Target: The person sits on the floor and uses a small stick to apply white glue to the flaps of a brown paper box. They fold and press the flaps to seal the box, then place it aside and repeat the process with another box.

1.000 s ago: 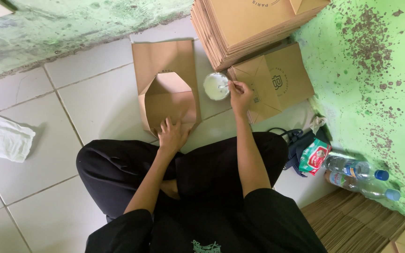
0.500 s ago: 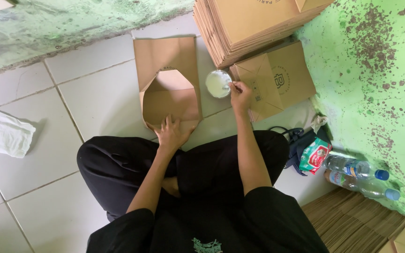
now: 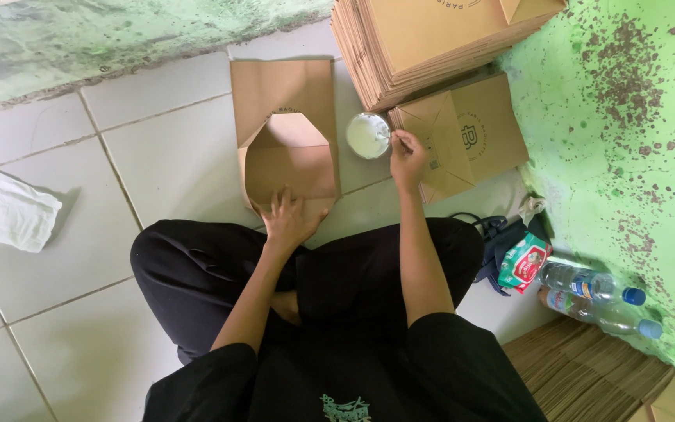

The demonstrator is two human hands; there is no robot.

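The person wears a black short-sleeved shirt (image 3: 353,383) with a small green printed mark on the chest. Loose black trousers (image 3: 197,273) cover both legs. Both forearms are bare.

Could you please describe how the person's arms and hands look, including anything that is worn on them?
Both arms are bare from the short sleeves of a black shirt down to the fingers. The left hand and the right hand wear no gloves. No watch, bracelet or ring can be seen on either one. The forearms are slim and uncovered. Black trousers cover the crossed legs below them.
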